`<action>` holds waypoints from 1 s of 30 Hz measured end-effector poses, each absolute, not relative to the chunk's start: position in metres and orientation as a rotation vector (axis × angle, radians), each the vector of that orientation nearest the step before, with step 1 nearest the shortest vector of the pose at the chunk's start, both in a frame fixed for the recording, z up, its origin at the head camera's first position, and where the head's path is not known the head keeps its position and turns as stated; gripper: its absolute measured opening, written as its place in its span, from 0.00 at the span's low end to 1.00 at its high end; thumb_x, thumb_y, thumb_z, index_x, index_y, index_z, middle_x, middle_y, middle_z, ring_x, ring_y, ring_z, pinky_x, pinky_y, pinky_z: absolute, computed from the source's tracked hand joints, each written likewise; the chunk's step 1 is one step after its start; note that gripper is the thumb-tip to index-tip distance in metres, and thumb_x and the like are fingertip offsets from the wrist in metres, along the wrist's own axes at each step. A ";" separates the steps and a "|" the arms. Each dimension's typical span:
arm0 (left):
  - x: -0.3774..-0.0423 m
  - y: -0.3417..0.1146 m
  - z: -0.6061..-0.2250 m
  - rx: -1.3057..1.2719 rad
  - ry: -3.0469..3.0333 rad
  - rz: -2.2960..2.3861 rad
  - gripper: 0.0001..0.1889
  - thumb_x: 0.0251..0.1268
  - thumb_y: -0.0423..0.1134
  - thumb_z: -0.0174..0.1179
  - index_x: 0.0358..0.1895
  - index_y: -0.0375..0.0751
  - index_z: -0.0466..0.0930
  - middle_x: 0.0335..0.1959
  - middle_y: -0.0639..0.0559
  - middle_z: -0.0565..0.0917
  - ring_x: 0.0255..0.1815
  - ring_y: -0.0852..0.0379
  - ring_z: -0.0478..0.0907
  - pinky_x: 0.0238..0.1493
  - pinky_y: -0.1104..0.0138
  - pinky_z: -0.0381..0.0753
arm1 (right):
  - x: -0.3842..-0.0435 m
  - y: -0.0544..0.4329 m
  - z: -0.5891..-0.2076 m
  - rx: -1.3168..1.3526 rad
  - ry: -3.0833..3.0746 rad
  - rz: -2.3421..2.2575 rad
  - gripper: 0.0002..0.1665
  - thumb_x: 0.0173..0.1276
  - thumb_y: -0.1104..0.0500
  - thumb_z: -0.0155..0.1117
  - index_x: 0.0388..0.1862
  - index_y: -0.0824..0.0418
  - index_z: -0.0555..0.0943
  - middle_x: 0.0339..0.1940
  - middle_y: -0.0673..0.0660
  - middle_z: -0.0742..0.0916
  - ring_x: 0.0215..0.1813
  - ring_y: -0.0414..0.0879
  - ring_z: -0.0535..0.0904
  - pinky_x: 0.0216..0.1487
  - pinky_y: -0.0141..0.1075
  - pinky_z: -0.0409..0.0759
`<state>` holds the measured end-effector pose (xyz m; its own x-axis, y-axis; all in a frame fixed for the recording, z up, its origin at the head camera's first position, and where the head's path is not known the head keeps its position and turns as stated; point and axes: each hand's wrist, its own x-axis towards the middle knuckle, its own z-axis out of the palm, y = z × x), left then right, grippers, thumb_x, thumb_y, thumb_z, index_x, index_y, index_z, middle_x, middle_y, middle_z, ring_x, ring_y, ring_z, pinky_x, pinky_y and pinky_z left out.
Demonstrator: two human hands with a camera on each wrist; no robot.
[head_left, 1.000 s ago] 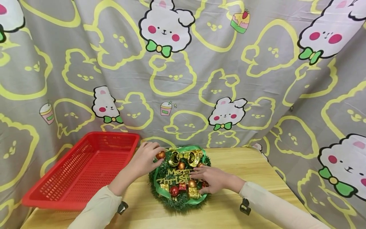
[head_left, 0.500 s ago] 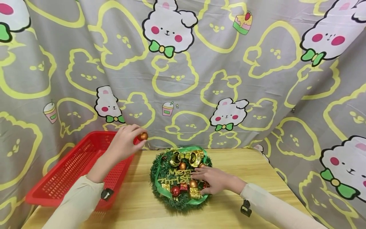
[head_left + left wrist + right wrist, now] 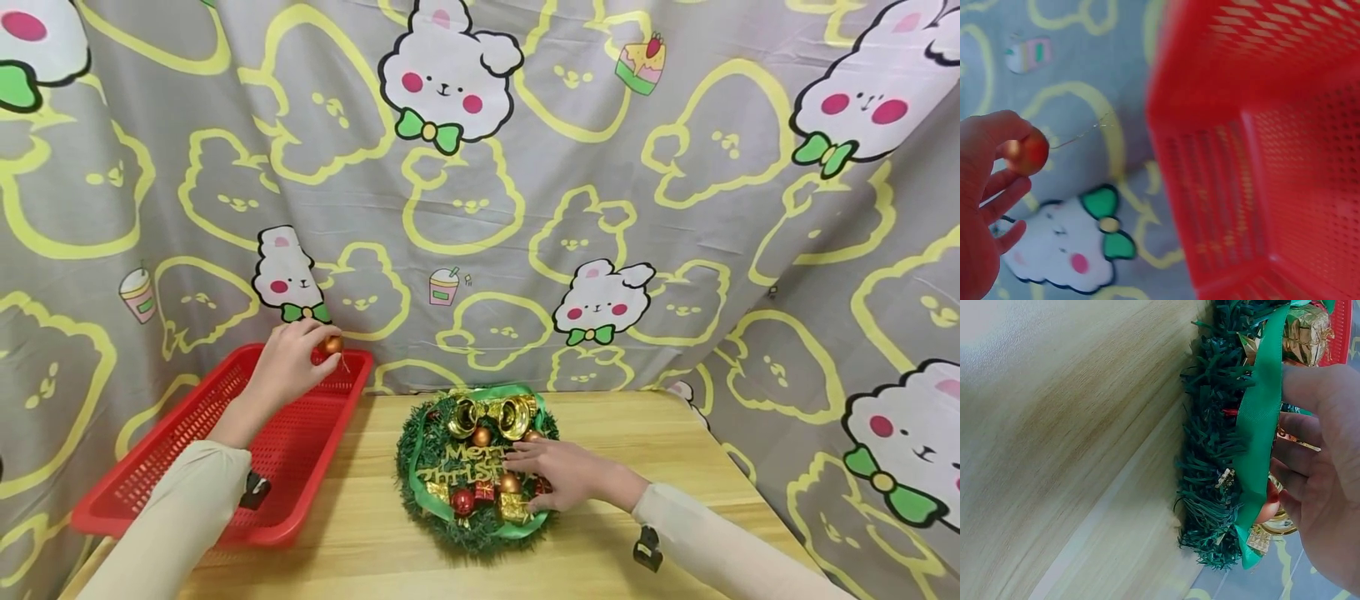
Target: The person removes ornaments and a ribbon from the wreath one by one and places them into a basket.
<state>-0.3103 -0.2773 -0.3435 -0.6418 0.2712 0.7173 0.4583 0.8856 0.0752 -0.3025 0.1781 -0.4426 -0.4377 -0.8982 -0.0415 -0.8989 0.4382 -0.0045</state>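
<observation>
My left hand (image 3: 287,360) pinches a copper-orange bauble (image 3: 1036,152) between thumb and fingers, above the far end of the red basket (image 3: 358,392). A thin gold string (image 3: 1082,134) trails from the bauble. On the table lies a green Christmas wreath (image 3: 411,437) with golden bells (image 3: 513,417), a red bauble (image 3: 463,501), small gift boxes and gold "Merry Christmas" lettering. My right hand (image 3: 573,475) rests over the wreath's right side, its fingers loosely extended over the lettering and covering part of it. In the right wrist view, the green ribbon (image 3: 1261,425) runs beside those fingers.
The slatted red basket takes up the left side of the wooden table (image 3: 622,550). Behind and along both sides hangs a grey curtain (image 3: 480,333) with cartoon rabbits. Right of the wreath, bare wood stretches to the table's edge.
My left hand has lifted the orange bauble away from the wreath's upper left and carried it leftward over the basket. The right hand has stayed on the wreath.
</observation>
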 end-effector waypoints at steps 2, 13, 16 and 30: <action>-0.315 -0.283 -0.350 -0.515 -2.300 -0.315 0.13 0.52 0.31 0.72 0.43 0.36 0.86 0.39 0.39 0.84 0.43 0.37 0.81 0.53 0.39 0.73 | -0.302 0.178 -0.442 -1.631 2.635 0.021 0.41 0.70 0.39 0.65 0.74 0.60 0.72 0.74 0.58 0.77 0.77 0.60 0.69 0.75 0.56 0.66; -0.337 -0.306 -0.398 -0.405 -2.541 -0.250 0.16 0.57 0.36 0.70 0.49 0.35 0.86 0.43 0.37 0.83 0.45 0.36 0.80 0.49 0.40 0.75 | -0.301 0.179 -0.444 -1.630 2.652 0.010 0.42 0.69 0.38 0.65 0.74 0.60 0.72 0.74 0.58 0.77 0.76 0.60 0.70 0.75 0.57 0.67; -0.338 -0.304 -0.409 -0.407 -2.593 -0.243 0.16 0.56 0.36 0.70 0.48 0.35 0.85 0.42 0.39 0.83 0.44 0.38 0.80 0.48 0.41 0.76 | -0.301 0.179 -0.445 -1.628 2.656 0.025 0.42 0.68 0.37 0.66 0.74 0.59 0.72 0.74 0.58 0.77 0.76 0.59 0.71 0.74 0.56 0.67; -0.346 -0.317 -0.440 -0.304 -2.672 -0.255 0.18 0.53 0.37 0.72 0.48 0.35 0.85 0.42 0.38 0.84 0.44 0.39 0.78 0.48 0.40 0.75 | -0.301 0.180 -0.445 -1.643 2.652 0.031 0.42 0.69 0.37 0.65 0.74 0.60 0.72 0.73 0.57 0.78 0.76 0.60 0.71 0.75 0.56 0.67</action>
